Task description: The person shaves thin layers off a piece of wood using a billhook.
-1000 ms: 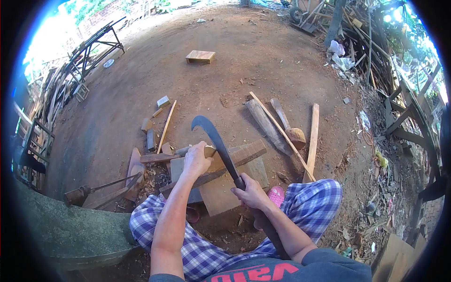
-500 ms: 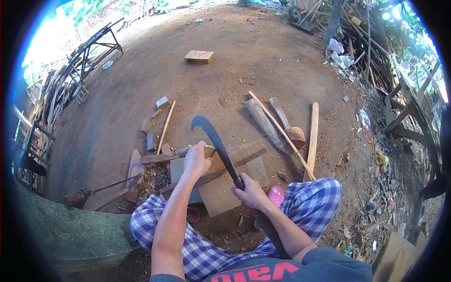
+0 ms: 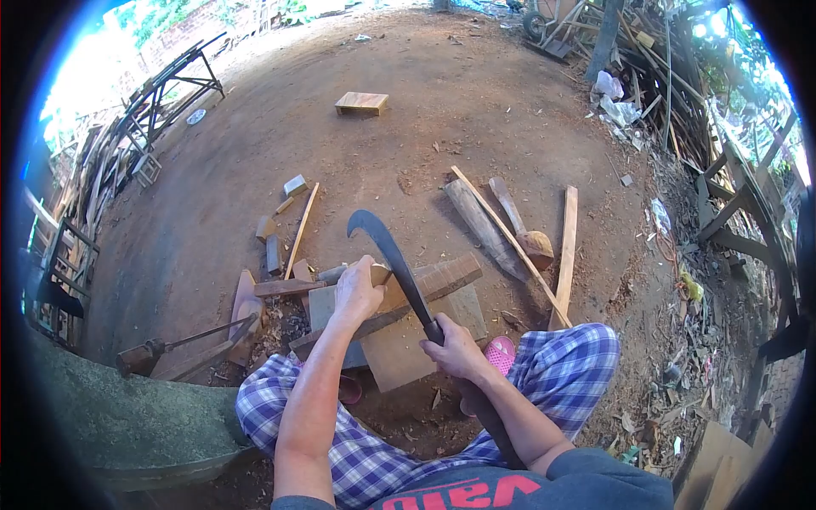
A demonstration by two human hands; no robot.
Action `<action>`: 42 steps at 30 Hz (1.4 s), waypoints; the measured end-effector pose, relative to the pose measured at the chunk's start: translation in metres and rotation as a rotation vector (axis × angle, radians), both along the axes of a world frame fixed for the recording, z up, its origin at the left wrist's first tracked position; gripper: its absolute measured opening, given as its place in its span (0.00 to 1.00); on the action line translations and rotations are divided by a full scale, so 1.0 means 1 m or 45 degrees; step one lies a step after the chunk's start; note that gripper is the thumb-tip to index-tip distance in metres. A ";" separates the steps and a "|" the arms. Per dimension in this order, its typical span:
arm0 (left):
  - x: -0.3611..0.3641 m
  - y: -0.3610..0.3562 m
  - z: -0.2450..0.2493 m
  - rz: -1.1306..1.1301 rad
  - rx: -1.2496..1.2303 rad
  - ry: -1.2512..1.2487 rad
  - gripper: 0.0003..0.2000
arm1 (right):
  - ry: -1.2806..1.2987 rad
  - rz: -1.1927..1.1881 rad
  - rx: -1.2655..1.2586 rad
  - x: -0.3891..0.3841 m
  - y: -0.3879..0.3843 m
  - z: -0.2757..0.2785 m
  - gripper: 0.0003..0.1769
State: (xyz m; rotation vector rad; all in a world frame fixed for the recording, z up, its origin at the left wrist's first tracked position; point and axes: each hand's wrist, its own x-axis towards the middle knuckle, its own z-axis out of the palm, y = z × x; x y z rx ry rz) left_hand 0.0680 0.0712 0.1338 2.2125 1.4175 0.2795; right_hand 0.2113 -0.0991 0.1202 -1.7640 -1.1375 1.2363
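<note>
My right hand [image 3: 452, 347] is closed around the long handle of a billhook [image 3: 393, 255], whose dark hooked blade points up and forward to the left. The rest of the handle runs back under my right forearm. My left hand [image 3: 359, 291] grips a small wood block [image 3: 380, 274], mostly covered by the fingers, close to the left of the blade. Beneath both lies a thick wooden beam [image 3: 446, 278], set at a slant across flat boards [image 3: 399, 353] between my knees. Whether the blade touches the block cannot be made out.
A wooden mallet [image 3: 534, 245] lies to the right among long wood strips [image 3: 564, 246]. Small blocks [image 3: 273, 253] and a thin stick [image 3: 303, 228] lie ahead on the left. Beside my left knee are a long-handled tool [image 3: 140, 357] and a stone-like slab [image 3: 144, 416]. A low wooden piece [image 3: 362, 103] sits farther off.
</note>
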 end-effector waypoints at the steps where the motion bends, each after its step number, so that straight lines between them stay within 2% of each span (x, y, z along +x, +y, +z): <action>1: 0.000 0.000 0.000 0.000 0.015 0.002 0.22 | 0.005 0.000 0.011 0.000 0.000 -0.002 0.17; 11: 0.000 0.000 -0.001 0.015 0.056 -0.047 0.20 | 0.018 -0.006 0.010 0.000 0.000 -0.002 0.17; 13: 0.000 -0.001 0.003 0.003 -0.012 0.000 0.22 | 0.012 -0.003 0.009 0.000 0.000 -0.003 0.17; 42: 0.001 -0.003 0.009 0.025 -0.030 0.011 0.23 | 0.026 0.008 -0.002 0.001 0.000 -0.006 0.16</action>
